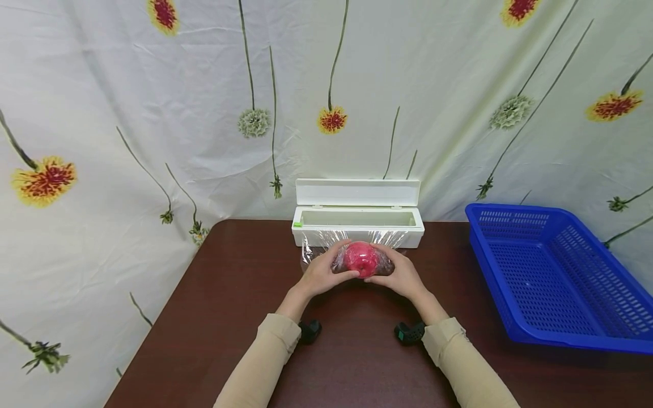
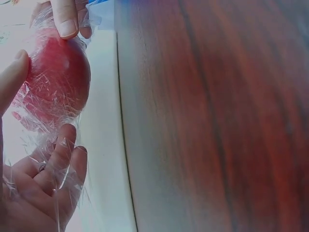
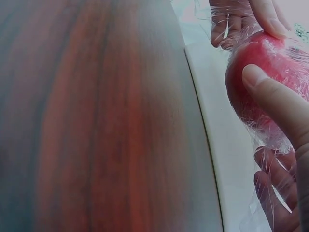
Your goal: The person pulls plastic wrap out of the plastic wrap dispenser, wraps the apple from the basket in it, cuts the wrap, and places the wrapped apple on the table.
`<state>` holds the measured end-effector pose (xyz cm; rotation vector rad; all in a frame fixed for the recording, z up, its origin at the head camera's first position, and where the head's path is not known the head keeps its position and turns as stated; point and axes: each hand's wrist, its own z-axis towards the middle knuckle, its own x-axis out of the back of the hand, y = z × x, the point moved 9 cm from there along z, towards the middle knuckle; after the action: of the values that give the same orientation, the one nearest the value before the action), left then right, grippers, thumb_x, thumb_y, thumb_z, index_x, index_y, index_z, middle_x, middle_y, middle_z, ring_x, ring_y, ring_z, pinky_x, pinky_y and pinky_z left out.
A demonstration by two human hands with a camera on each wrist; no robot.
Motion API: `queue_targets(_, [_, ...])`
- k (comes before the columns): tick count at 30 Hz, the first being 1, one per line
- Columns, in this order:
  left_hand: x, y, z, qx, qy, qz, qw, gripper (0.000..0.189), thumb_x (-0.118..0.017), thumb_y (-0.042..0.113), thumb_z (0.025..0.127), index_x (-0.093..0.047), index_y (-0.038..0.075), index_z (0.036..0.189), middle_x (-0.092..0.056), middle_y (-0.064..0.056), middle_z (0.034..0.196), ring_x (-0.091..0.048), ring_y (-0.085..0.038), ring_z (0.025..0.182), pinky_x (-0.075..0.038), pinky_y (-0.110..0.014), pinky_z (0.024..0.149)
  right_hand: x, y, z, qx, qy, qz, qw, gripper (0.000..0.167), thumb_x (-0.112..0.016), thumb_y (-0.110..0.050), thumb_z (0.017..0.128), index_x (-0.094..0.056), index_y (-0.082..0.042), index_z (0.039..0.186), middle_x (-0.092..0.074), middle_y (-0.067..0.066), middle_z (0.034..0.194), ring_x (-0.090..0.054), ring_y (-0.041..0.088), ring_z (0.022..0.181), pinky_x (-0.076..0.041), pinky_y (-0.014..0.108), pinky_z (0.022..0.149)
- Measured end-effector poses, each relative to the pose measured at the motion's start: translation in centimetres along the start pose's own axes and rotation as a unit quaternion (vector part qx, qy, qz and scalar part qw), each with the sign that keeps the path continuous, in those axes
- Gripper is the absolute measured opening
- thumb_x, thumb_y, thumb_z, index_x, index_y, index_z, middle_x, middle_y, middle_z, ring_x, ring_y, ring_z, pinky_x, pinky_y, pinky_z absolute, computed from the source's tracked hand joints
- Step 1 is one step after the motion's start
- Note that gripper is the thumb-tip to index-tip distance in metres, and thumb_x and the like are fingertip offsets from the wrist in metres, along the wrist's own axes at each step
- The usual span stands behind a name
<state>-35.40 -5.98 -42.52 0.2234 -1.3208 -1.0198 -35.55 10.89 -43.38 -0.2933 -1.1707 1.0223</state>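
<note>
While clear film [image 1: 309, 255] clings to the apple [image 1: 361, 259], the left hand [image 1: 322, 274] and right hand [image 1: 405, 276] grip its opposite sides, apparently steadying it, a white box [image 1: 415, 238] just beyond.

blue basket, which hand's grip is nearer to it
Right. The right hand's grip is left of the blue basket; the left hand's grip is farther left, across the red fruit.

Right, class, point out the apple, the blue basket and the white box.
Apple [image 1: 361, 258]: head view, middle of its red surface.
Blue basket [image 1: 556, 283]: head view, its floor.
White box [image 1: 357, 194]: head view, its raised lid.
</note>
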Motion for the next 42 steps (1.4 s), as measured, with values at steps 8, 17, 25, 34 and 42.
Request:
queue_targets(8, [0.0,0.0,-0.2,-0.010,0.004,-0.015,0.9998,0.065,-0.073,0.048,0.077,-0.044,0.031,0.133,-0.058,-0.004,0.126,-0.056,-0.026,0.111,-0.043,-0.049,0.092,0.1,-0.1,-0.1,-0.009,-0.006,0.007,0.9999,0.079,-0.087,-0.036,0.064,-0.053,-0.019,0.133,-0.059,0.008,0.125,-0.055,0.029,0.113,-0.042,0.052,0.094])
queue_targets(17, [0.3,0.5,-0.4,-0.054,0.029,-0.005,0.9981,0.070,-0.083,0.031,0.071,-0.049,0.021,0.132,-0.060,-0.010,0.123,-0.057,-0.028,0.111,-0.044,-0.048,0.092,0.1,0.2,-0.1,-0.006,-0.007,0.001,1.0000,0.079,-0.087,-0.037,0.063,-0.053,-0.021,0.133,-0.060,0.009,0.124,-0.056,0.029,0.112,-0.043,0.052,0.093])
queue_targets(25, [0.7,1.0,-0.7,-0.083,0.055,-0.001,0.9950,0.067,-0.084,0.029,0.069,-0.056,0.014,0.128,-0.057,-0.009,0.121,-0.053,-0.023,0.113,-0.042,-0.045,0.096,0.0,0.3,-0.2,-0.012,-0.007,0.003,0.9999,0.077,-0.086,-0.038,0.063,-0.054,-0.021,0.131,-0.061,0.008,0.123,-0.056,0.029,0.111,-0.044,0.051,0.092])
queue_targets(34, [0.9,0.8,-0.6,-0.084,0.054,0.023,0.9947,0.068,-0.084,0.035,0.068,-0.058,0.015,0.127,-0.060,-0.005,0.119,-0.055,-0.020,0.110,-0.043,-0.041,0.095,-0.1,0.5,-0.2,-0.025,-0.016,0.003,0.9996,0.076,-0.085,-0.042,0.064,-0.054,-0.022,0.131,-0.060,0.008,0.124,-0.056,0.029,0.112,-0.044,0.052,0.092])
queue_targets(42, [0.7,0.5,-0.6,-0.075,0.041,0.004,0.9963,0.068,-0.082,0.037,0.070,-0.056,0.017,0.130,-0.061,-0.002,0.118,-0.055,-0.018,0.108,-0.044,-0.041,0.095,-0.2,0.7,-0.4,-0.038,-0.023,0.006,0.9990,0.077,-0.084,-0.044,0.065,-0.054,-0.022,0.132,-0.061,0.008,0.123,-0.056,0.030,0.112,-0.043,0.052,0.093])
